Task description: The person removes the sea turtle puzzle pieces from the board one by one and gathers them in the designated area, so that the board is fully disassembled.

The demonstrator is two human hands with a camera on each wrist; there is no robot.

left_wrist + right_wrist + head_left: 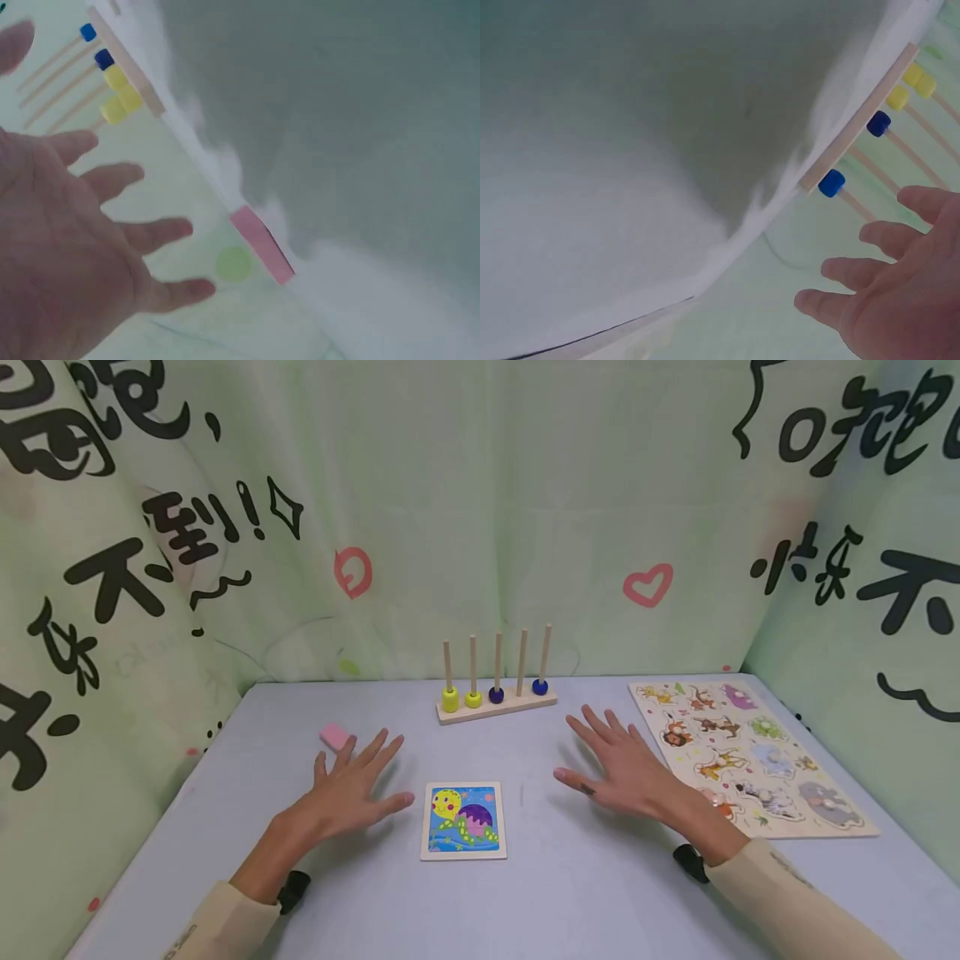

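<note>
Both hands hover over the table with fingers spread, holding nothing. My left hand (348,789) is nearest a pink block (334,737), which lies just beyond its fingertips. Between the hands lies a square turtle picture puzzle (463,821) in a pale wooden frame. My right hand (622,768) is beside the left edge of a large animal puzzle board (750,760). Farther back stands a wooden peg stand (497,706) with upright rods; yellow beads (450,699) sit on its left rods and blue beads (540,687) on others. One rod carries no bead.
The white table (570,893) meets a pale green printed curtain (495,527) at the back and both sides. Dark wrist straps sit at both cuffs. In the left wrist view the pink block (262,244) lies by the table edge.
</note>
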